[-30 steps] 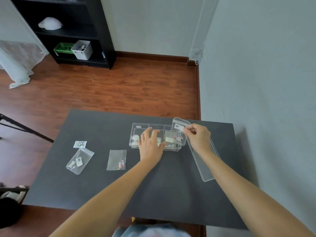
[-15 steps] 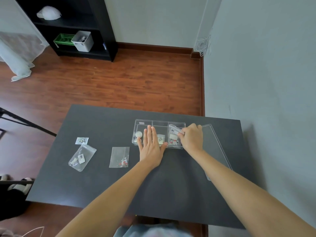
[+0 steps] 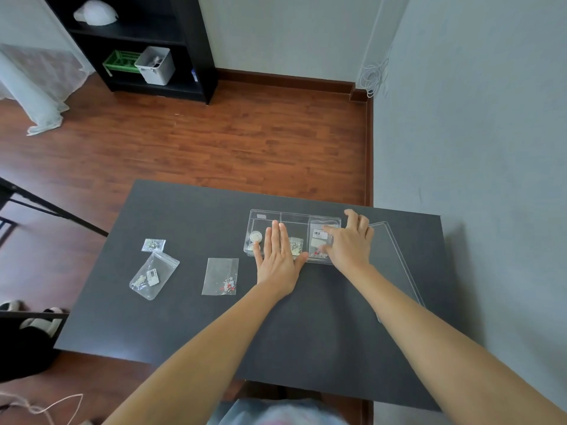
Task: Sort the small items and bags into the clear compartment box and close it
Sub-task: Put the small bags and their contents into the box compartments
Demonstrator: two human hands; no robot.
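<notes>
My left hand (image 3: 277,259) lies flat on the box (image 3: 294,216); right fingers (image 3: 333,233) seemingly press the bag (image 3: 320,237), which may spring out.

A dark table (image 3: 306,348) carries the compartment box (image 3: 294,219), its lid (image 3: 395,265) and three bags (image 3: 220,276).

Single head-worn view, wide-angle, pitched forward and down from above the near edge of the dark table (image 3: 190,326). Table fills the lower half at arm's length; beyond its far edge, wooden floor (image 3: 214,142) and black shelf unit (image 3: 184,38). Right of table, grey wall (image 3: 475,133). No second view.
</notes>
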